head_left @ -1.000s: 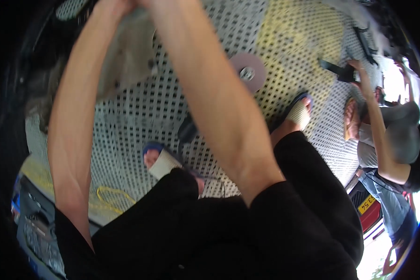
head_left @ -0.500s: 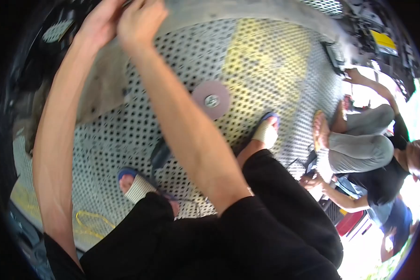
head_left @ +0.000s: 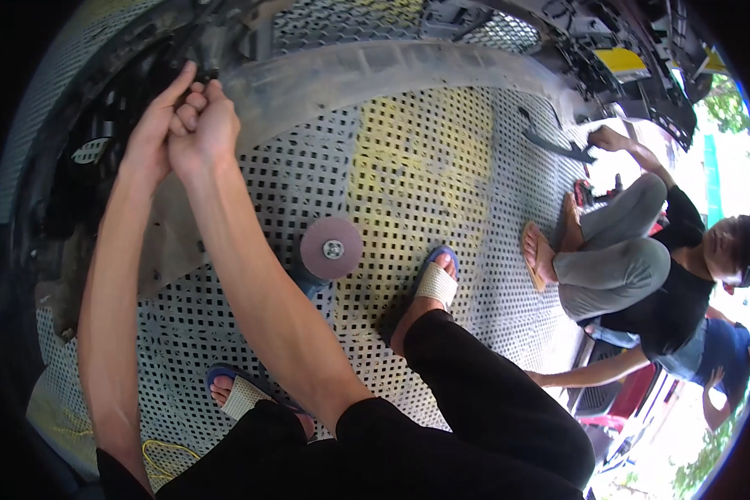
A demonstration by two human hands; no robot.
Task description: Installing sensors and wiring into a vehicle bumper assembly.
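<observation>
Fingers [head_left: 195, 102] curled tight, left hand [head_left: 148, 137] meeting right hand [head_left: 207, 137], any grasp impossible to tell, grey curved panel [head_left: 308, 86] just to their right!

floor [head_left: 296, 179]: perforated, grey, yellow band [head_left: 421, 158] | grinder [head_left: 325, 260], disc uppermost | yellow cord [head_left: 147, 460], looped

Perforated grey floor [head_left: 408, 183] (partly yellow)

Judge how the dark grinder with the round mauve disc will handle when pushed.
The grinder would probably move as one stiff piece, its disc apparently fixed by a silver metal hub. It might drag, since the perforated yellow and grey floor could catch it.
</observation>
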